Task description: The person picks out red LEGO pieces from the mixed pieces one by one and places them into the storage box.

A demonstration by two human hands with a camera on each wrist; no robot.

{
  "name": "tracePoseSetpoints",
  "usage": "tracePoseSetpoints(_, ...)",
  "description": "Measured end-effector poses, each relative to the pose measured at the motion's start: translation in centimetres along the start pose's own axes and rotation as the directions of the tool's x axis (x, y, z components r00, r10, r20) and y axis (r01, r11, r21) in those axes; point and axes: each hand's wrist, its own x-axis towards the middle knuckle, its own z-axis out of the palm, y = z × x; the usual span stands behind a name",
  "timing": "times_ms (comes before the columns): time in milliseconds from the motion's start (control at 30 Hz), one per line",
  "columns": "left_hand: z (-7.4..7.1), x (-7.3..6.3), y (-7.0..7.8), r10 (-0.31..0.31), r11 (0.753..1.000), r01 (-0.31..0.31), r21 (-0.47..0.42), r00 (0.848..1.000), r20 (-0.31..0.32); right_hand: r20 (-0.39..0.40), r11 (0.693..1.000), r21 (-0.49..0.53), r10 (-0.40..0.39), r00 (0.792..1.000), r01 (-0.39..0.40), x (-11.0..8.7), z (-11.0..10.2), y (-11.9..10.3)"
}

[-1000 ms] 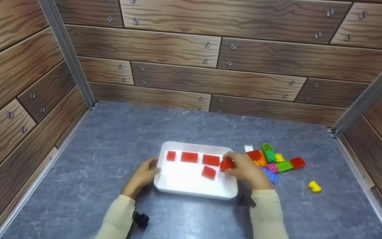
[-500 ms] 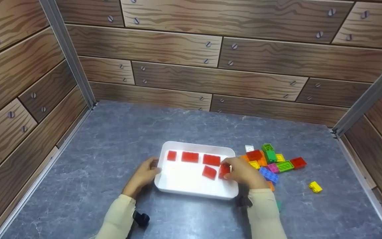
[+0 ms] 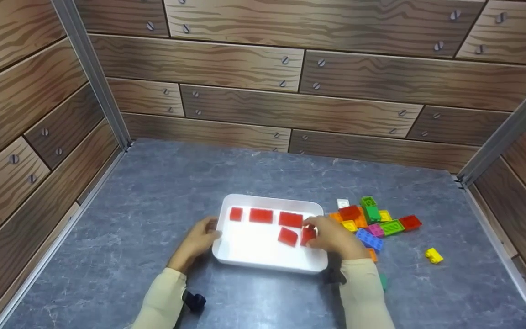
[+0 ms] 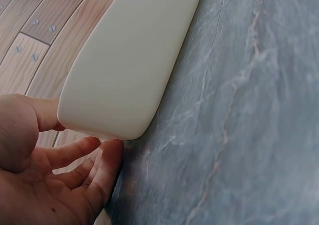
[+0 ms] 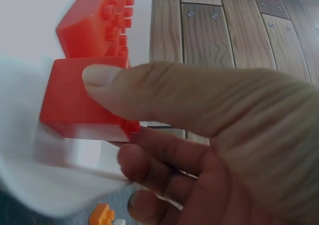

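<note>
The red block-shaped plastic toy brick [image 3: 307,236] sits at three o'clock inside the white rectangular plastic tray [image 3: 249,249], pinched in the right hand.

From the left, the left hand [image 3: 199,237] grips the tray's nine o'clock end, thumb at the rim and the other fingers loosely bent by the outer wall; its thumb tip is hidden in the left wrist view. The tray's long axis runs roughly nine to three. A small square red plastic brick [image 3: 236,214] lies at ten o'clock, with an oblong red plastic brick [image 3: 261,216] near twelve, lengthwise nine to three. Toward three o'clock, a red plastic brick with one rounded corner [image 3: 287,236] is just beside the pinched one.

The right hand [image 3: 334,236] has its thumb on a smooth side of its brick, whose studs point to three o'clock in the right wrist view; the covered part leaves its long axis unclear.

Farthest right, a jumble of multicoloured plastic bricks [image 3: 371,215] lies on the grey marbled counter [image 3: 176,173].
</note>
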Motion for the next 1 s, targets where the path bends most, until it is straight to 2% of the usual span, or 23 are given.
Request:
tracePoseSetpoints(133,0.0,0.0,0.1,0.003,1.0,-0.003,-0.007,1.0,-0.002,-0.048,0.999,0.038,0.002,0.999,0.0,-0.7,-0.9,-0.3)
tracePoseSetpoints(233,-0.1,0.0,0.1,-0.003,1.0,0.003,0.005,1.0,-0.006,-0.128,0.996,0.026,-0.077,0.989,0.081,-1.5,-1.7,-0.6)
tracePoseSetpoints(300,-0.2,-0.1,0.0,-0.009,1.0,0.009,0.012,1.0,-0.006,-0.185,0.989,-0.011,-0.148,0.972,0.148,-2.1,-2.3,-0.7)
tracePoseSetpoints(400,-0.3,-0.1,-0.1,-0.021,1.0,0.021,0.021,1.0,-0.011,-0.252,0.97,-0.072,-0.241,0.937,0.23,-3.0,-3.0,-0.8)
tracePoseSetpoints(500,-0.5,0.0,-0.2,-0.023,0.999,0.024,0.03,1.0,-0.016,-0.315,0.956,-0.109,-0.294,0.903,0.273,-4.0,-3.7,-0.6)
tracePoseSetpoints(733,-0.3,-0.1,-0.3,-0.046,0.999,0.047,0.028,0.999,-0.011,-0.483,0.914,-0.186,-0.405,0.776,0.361,-6.6,-5.7,1.3)
tracePoseSetpoints(800,-0.3,-0.2,-0.2,-0.042,0.999,0.042,0.027,0.999,-0.011,-0.513,0.911,-0.202,-0.411,0.754,0.359,-7.4,-6.1,2.2)
tracePoseSetpoints(900,-0.2,-0.1,-0.1,-0.033,0.999,0.033,0.021,0.999,-0.007,-0.538,0.919,-0.219,-0.395,0.745,0.329,-8.4,-6.4,3.6)
tracePoseSetpoints(1000,-0.1,-0.1,0.1,-0.028,1.0,0.028,0.009,1.0,-0.002,-0.538,0.925,-0.24,-0.379,0.753,0.294,-8.9,-6.4,4.7)
